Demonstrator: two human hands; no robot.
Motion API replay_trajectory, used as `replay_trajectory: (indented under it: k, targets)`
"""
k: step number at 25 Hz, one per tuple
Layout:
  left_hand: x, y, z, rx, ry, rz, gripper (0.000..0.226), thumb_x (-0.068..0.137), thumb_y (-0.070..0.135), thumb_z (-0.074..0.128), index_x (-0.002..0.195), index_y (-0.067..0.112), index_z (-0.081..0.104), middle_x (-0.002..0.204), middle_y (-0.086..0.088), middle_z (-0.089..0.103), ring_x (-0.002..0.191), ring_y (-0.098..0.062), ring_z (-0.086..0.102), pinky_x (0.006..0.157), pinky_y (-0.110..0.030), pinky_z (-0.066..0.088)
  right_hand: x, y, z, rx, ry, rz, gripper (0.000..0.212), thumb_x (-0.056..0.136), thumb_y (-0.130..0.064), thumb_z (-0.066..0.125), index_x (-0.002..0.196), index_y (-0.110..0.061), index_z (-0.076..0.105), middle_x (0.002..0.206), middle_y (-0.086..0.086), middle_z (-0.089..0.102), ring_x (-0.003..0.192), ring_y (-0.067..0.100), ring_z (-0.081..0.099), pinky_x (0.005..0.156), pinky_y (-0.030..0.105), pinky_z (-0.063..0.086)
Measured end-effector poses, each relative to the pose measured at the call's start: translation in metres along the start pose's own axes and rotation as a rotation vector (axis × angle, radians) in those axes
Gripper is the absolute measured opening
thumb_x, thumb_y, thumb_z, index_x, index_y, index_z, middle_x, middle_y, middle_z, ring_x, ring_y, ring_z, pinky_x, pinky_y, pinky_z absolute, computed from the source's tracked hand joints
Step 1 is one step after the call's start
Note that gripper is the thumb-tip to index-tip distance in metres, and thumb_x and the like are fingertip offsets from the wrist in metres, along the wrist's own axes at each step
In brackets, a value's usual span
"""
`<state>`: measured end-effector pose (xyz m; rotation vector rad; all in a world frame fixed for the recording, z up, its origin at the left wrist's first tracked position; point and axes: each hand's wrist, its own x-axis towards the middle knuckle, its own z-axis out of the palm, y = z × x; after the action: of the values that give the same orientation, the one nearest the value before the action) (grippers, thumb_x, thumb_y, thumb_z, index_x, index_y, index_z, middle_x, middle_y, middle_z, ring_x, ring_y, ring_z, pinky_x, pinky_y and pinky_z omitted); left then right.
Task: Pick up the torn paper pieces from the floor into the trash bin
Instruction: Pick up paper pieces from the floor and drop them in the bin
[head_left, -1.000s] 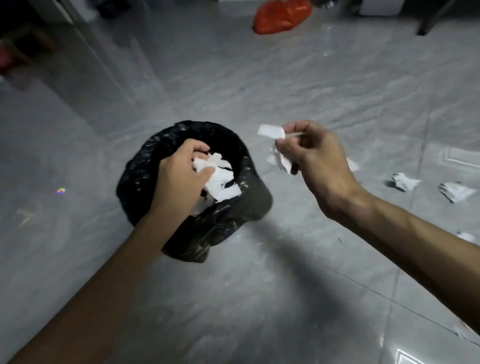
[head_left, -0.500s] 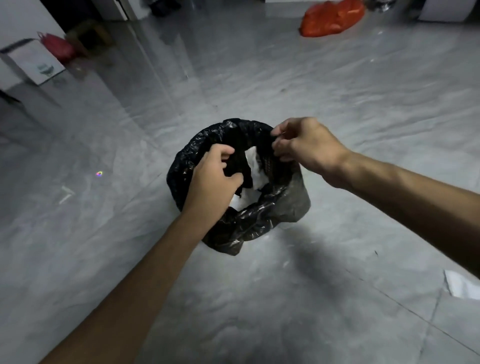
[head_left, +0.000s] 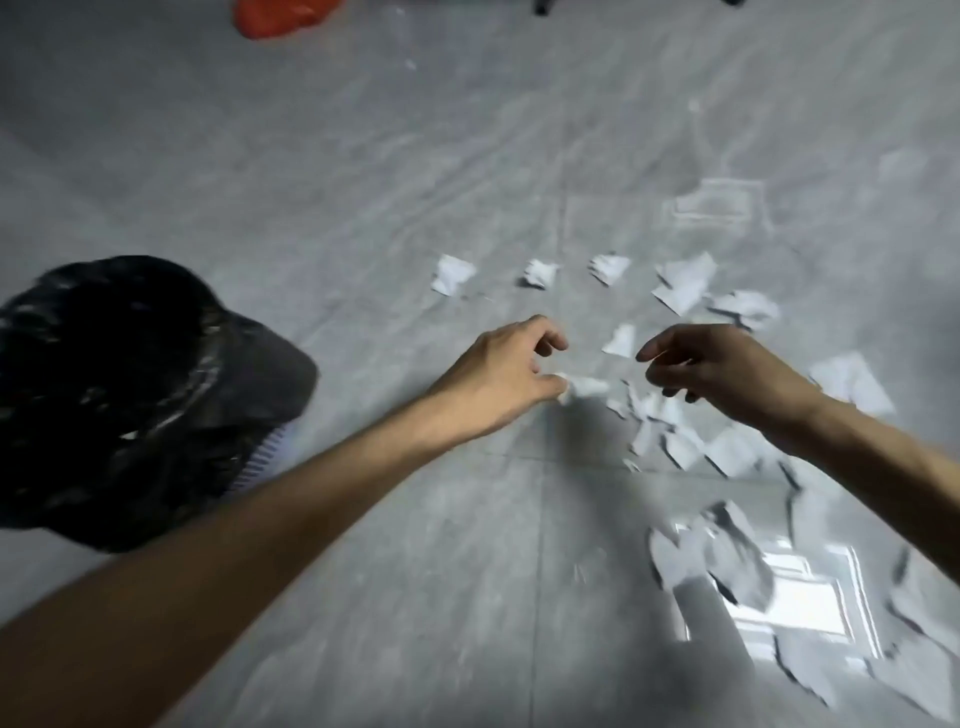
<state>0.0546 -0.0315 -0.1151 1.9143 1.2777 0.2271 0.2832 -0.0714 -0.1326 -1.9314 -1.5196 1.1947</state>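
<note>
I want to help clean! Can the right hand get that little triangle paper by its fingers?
Probably yes. The right hand hovers open beside the triangle paper, with only bare floor between them.

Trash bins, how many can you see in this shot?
1. The black-lined trash bin stands on the floor at the left edge, left of the left hand. Others may sit outside the frame.
</note>
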Motion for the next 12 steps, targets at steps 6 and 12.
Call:
replay_trajectory:
  k: [6,12]
  targets:
    - [0.025,0.016,0.087,0.438,-0.420,0.183,0.040,0.082,0.032,0.062,0.119,0.024,0.050,0.123,-0.002,0.054,0.108,-0.023,0.055,0.087,-0.034,0.046,-0.060,0.114,0.020,-0.649,-0.182,-0.055,0.042,0.074,-0.031,0.075,0.113,-0.025,0.062,0.109,-0.001,0.060,0.096,0.020,0.061,0.075,0.031,0.048]
    - [0.049,-0.011,0.144,0.687,-0.138,0.328,0.055,0.081,0.036,0.060,0.130,0.021,0.040,0.136,-0.008,0.041,0.118,-0.033,0.046,0.095,-0.043,0.042,-0.072,0.156,0.042,-0.572,-0.082,-0.171,0.013,0.087,-0.012,0.054,0.094,-0.013,0.065,0.089,0.005,0.062,0.085,0.025,0.061,0.063,0.023,0.033]
